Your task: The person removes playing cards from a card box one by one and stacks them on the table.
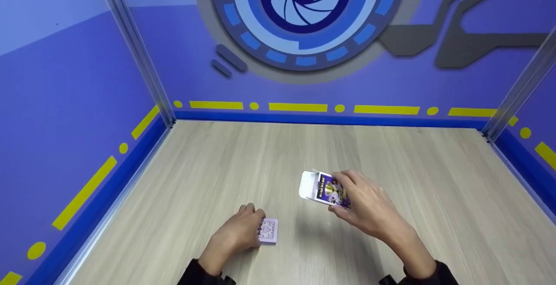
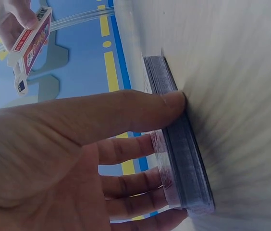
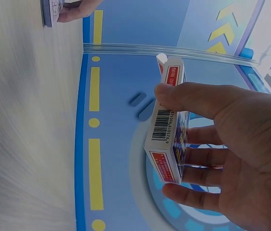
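A deck of playing cards [image 1: 268,231] with a patterned back lies on the wooden table. My left hand [image 1: 239,232] grips it from the left; in the left wrist view the thumb [image 2: 140,111] presses one long edge of the deck [image 2: 183,154] and the fingers reach the far side. To the right, above the tabletop, my right hand [image 1: 367,200] holds a card box [image 1: 331,189] between thumb and fingers. The box's white end flap [image 1: 307,185] stands open and points left. In the right wrist view a barcode shows on the side of the box [image 3: 162,127]. The box's inside is hidden.
The light wooden table [image 1: 234,159] meets a blue back wall [image 1: 304,91] with yellow dashes. A blue side panel [image 1: 65,124] stands at the left and another [image 1: 534,137] at the right. Metal posts [image 1: 139,54] mark the corners.
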Available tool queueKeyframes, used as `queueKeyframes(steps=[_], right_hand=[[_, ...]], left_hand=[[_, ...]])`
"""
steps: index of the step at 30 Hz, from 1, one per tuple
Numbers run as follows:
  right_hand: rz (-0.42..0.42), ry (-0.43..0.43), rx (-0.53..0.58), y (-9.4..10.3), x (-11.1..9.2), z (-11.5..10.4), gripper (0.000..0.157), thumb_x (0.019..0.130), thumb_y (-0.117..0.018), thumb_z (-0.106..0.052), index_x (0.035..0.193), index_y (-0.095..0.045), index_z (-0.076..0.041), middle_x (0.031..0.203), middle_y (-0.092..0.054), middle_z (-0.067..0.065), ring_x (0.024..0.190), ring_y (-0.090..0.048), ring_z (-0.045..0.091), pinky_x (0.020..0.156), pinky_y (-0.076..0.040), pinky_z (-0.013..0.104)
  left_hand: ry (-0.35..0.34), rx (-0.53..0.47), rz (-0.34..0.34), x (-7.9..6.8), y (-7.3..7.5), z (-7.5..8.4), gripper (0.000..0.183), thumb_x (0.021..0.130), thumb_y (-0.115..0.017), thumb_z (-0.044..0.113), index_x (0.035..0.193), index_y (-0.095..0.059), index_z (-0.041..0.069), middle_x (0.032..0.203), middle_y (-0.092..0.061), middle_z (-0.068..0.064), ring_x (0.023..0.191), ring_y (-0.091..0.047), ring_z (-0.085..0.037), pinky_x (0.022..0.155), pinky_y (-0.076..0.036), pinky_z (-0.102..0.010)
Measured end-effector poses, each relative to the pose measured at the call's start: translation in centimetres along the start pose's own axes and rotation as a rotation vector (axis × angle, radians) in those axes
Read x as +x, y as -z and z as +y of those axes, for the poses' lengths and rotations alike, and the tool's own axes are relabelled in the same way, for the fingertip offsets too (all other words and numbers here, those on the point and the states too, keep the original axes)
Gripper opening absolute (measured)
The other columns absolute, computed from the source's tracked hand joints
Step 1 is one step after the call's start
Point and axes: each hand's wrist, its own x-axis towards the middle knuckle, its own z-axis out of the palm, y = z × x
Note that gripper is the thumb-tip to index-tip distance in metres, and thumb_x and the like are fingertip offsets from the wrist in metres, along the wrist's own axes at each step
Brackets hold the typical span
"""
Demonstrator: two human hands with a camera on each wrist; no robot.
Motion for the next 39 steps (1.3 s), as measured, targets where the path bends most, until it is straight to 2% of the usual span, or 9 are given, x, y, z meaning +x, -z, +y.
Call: queueKeyframes(steps=[7, 10, 13, 18, 21, 23, 26, 33, 39], right_hand=[[0.000, -0.011, 0.016, 0.0, 0.0, 0.0, 0.072, 0.077, -0.092, -0.030, 0.137, -0.060, -0.006, 0.127, -0.062, 0.011, 0.108, -0.063, 0.026, 0.083, -0.057, 0.047], [-0.004, -0.023, 0.036, 0.0, 0.1, -0.1, 0.073, 0.077, -0.093, -0.027, 0.138, -0.059, -0.005, 0.129, -0.061, 0.011, 0.110, -0.062, 0.026, 0.086, -0.057, 0.047], [-0.007, -0.023, 0.041, -0.1, 0.1, -0.1, 0.074, 0.076, -0.093, -0.024, 0.138, -0.059, -0.005, 0.129, -0.060, 0.011, 0.112, -0.060, 0.026, 0.087, -0.057, 0.047], [-0.010, -0.007, 0.048, -0.4, 0.0, -0.2, 0.074, 0.074, -0.095, -0.021, 0.137, -0.060, -0.006, 0.127, -0.058, 0.010, 0.111, -0.059, 0.025, 0.087, -0.056, 0.046], [-0.019, 0.008, 0.056, -0.6, 0.0, -0.4, 0.074, 0.073, -0.096, -0.021, 0.136, -0.061, -0.006, 0.127, -0.058, 0.009, 0.112, -0.058, 0.024, 0.089, -0.055, 0.045], [-0.025, 0.023, 0.058, -0.6, 0.0, -0.6, 0.074, 0.073, -0.096, -0.021, 0.136, -0.061, -0.006, 0.127, -0.058, 0.009, 0.113, -0.057, 0.024, 0.090, -0.055, 0.045], [-0.031, 0.050, 0.060, -0.8, -0.1, -1.1, 0.075, 0.073, -0.096, -0.022, 0.136, -0.061, -0.007, 0.127, -0.058, 0.008, 0.115, -0.057, 0.024, 0.091, -0.055, 0.044], [-0.023, 0.153, 0.065, -1.6, -0.2, -2.3, 0.074, 0.073, -0.096, -0.023, 0.136, -0.060, -0.009, 0.127, -0.057, 0.005, 0.115, -0.057, 0.020, 0.091, -0.056, 0.039], [-0.009, 0.202, 0.060, -1.7, -0.2, -3.0, 0.075, 0.073, -0.096, -0.025, 0.137, -0.059, -0.012, 0.127, -0.057, 0.002, 0.115, -0.055, 0.016, 0.090, -0.056, 0.037]], left_hand=[[0.018, -0.043, -0.040, 0.0, 0.6, -0.2, 0.076, 0.064, -0.097, 0.018, 0.128, -0.061, 0.000, 0.110, -0.053, -0.009, 0.102, -0.051, -0.026, 0.095, -0.050, -0.047], [0.024, -0.081, 0.018, 0.1, 1.0, -0.3, 0.079, 0.071, -0.095, 0.026, 0.134, -0.058, -0.004, 0.118, -0.055, -0.015, 0.109, -0.054, -0.031, 0.098, -0.049, -0.051], [-0.016, -0.138, 0.170, 0.3, 1.4, -0.1, 0.067, 0.082, -0.088, 0.026, 0.135, -0.059, -0.002, 0.123, -0.058, -0.015, 0.114, -0.058, -0.033, 0.098, -0.050, -0.051], [-0.147, -0.295, 0.510, 0.5, 1.9, 1.6, 0.024, 0.092, -0.078, 0.013, 0.114, -0.068, 0.009, 0.110, -0.064, -0.003, 0.099, -0.064, -0.019, 0.085, -0.056, -0.038], [-0.233, -0.449, 0.605, 0.3, 2.1, 2.9, 0.012, 0.094, -0.073, 0.005, 0.104, -0.067, 0.009, 0.100, -0.065, 0.001, 0.090, -0.063, -0.014, 0.078, -0.057, -0.033], [-0.279, -0.548, 0.612, 0.2, 2.2, 3.7, 0.010, 0.096, -0.071, 0.003, 0.102, -0.065, 0.008, 0.097, -0.066, 0.002, 0.087, -0.063, -0.013, 0.077, -0.057, -0.031], [-0.295, -0.652, 0.593, 0.0, 2.1, 4.5, 0.010, 0.096, -0.069, 0.003, 0.101, -0.062, 0.008, 0.095, -0.064, 0.003, 0.087, -0.063, -0.012, 0.076, -0.057, -0.029], [-0.208, -0.835, 0.474, -0.1, 1.6, 5.6, 0.009, 0.097, -0.066, 0.004, 0.101, -0.058, 0.007, 0.098, -0.062, 0.000, 0.092, -0.063, -0.015, 0.082, -0.056, -0.030], [-0.163, -0.863, 0.430, 0.0, 1.4, 5.6, 0.010, 0.099, -0.066, 0.006, 0.103, -0.057, 0.008, 0.101, -0.061, -0.002, 0.096, -0.062, -0.016, 0.085, -0.056, -0.032]])
